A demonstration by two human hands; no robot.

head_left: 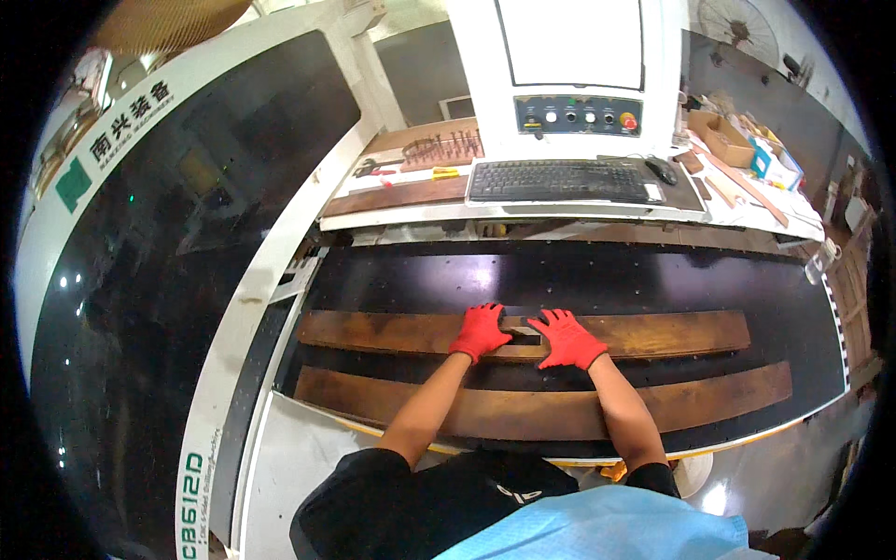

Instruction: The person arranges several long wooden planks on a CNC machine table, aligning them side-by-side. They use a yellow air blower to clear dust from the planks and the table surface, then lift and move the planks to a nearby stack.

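A long brown wooden board lies across the black machine table, with a dark slot and a paler strip showing at its middle. My left hand, in a red work glove, rests on the board just left of the slot, fingers apart and reaching to its far edge. On the slot's right side, my right hand in a matching glove lies on the board with fingers spread. Both thumbs point toward the slot. Nearer to me is a second, similar board, which neither hand touches; my forearms pass over it.
Behind the table, a white shelf holds a black keyboard, a mouse and several small tools. Above it stands a control panel with a red knob. A large dark machine cover rises at left. A clear bottle stands at right.
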